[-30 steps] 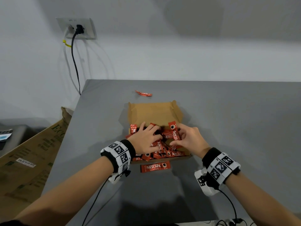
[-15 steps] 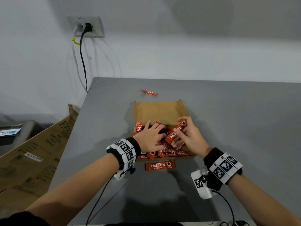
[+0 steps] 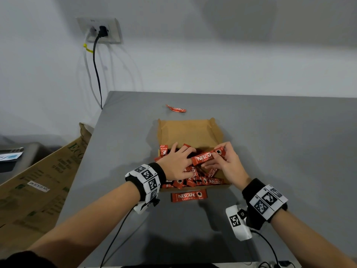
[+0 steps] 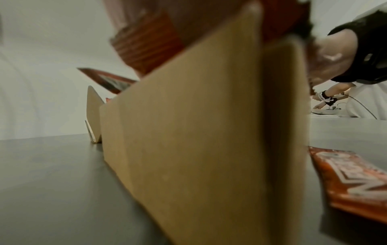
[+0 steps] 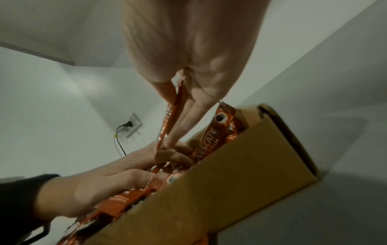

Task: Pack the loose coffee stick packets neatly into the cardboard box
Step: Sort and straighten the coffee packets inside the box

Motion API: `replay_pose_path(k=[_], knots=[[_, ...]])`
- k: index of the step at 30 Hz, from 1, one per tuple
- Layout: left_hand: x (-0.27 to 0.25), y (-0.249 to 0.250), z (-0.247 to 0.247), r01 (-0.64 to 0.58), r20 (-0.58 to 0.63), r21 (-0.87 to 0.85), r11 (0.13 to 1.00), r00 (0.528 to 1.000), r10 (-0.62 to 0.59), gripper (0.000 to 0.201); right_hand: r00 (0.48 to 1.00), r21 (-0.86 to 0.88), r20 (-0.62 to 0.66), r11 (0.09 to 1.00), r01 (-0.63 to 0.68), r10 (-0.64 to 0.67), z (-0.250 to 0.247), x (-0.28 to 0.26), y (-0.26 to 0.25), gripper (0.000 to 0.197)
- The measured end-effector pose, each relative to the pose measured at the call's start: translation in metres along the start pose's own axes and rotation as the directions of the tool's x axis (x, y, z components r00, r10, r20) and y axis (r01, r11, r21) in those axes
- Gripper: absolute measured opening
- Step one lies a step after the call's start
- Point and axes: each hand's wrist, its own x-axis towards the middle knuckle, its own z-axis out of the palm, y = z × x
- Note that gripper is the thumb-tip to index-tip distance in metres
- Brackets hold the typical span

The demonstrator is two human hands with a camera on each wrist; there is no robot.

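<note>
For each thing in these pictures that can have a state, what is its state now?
Cardboard box: open, flaps up, partly filled.
Packets in box: jumbled, not aligned.
Held packet: pinched above the pile.
Right hand: pinching the held packet.
Left hand: spread flat on the pile.
Near packet: flat on the table, outside.
Far packet: on the table, outside.
Black plug: in its socket.

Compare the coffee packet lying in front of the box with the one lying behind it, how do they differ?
The front packet lies flat, close against the box; the far packet lies farther from it, well apart. The front packet's label reads upright and clear toward the wearer; the far packet's print looks upside down, and it looks bent. Both are red coffee sticks on the table, outside the box, touched by neither hand.
</note>
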Motion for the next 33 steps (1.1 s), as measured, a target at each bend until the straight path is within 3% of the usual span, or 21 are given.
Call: replay_pose_path(k=[3, 6, 9, 12, 14, 18, 21, 25, 29, 31, 33], knots=[[0.000, 0.000, 0.001, -0.012, -0.013, -0.010, 1.000, 1.000, 0.012, 0.050, 1.000, -0.070, 0.002, 0.997, 0.022, -0.022, 0.000, 0.001, 0.004, 0.012], [0.000, -0.002, 0.004, -0.023, -0.013, -0.025, 0.999, 1.000, 0.023, 0.051, 0.997, -0.281, -0.001, 0.957, 0.069, -0.072, -0.007, 0.002, 0.007, 0.014], [0.000, -0.002, 0.003, -0.014, -0.013, -0.009, 1.000, 1.000, 0.014, 0.055, 0.993, -0.508, 0.009, 0.855, 0.103, -0.115, -0.013, 0.004, 0.005, 0.015], [0.000, -0.002, 0.003, -0.010, -0.015, -0.002, 1.000, 1.000, 0.010, 0.051, 0.995, -0.674, 0.063, 0.732, 0.100, -0.077, -0.015, 0.004, 0.001, 0.025], [0.000, -0.003, 0.003, -0.013, -0.016, 0.003, 1.000, 1.000, 0.013, 0.057, 0.997, -0.630, 0.035, 0.774, 0.070, -0.062, -0.019, 0.006, 0.001, 0.018], [0.001, -0.004, 0.006, -0.004, -0.001, 0.002, 1.000, 1.000, 0.004, 0.068, 0.997, -0.348, -0.071, 0.937, -0.006, -0.019, -0.031, 0.007, -0.002, 0.008], [0.003, -0.005, 0.008, -0.011, -0.019, 0.007, 1.000, 1.000, 0.011, 0.072, 0.998, -0.354, -0.065, 0.935, -0.017, -0.006, -0.032, 0.006, 0.000, 0.009], [0.002, -0.003, 0.006, -0.009, -0.014, 0.006, 1.000, 1.000, 0.009, 0.050, 0.999, -0.334, -0.052, 0.942, -0.022, 0.005, -0.029, 0.008, 0.003, 0.012], [0.001, -0.002, 0.005, -0.007, -0.021, 0.017, 1.000, 1.000, 0.008, 0.049, 0.999, -0.303, -0.018, 0.952, -0.035, 0.031, -0.023, 0.010, 0.001, 0.016], [0.001, -0.002, 0.004, -0.009, -0.023, 0.006, 1.000, 1.000, 0.009, 0.049, 1.000, -0.361, -0.009, 0.933, -0.002, -0.001, -0.019, 0.012, 0.001, 0.016], [0.000, -0.002, 0.004, -0.015, -0.029, 0.001, 1.000, 0.999, 0.015, 0.049, 0.998, -0.533, 0.027, 0.844, 0.059, -0.053, -0.017, 0.015, 0.001, 0.012]])
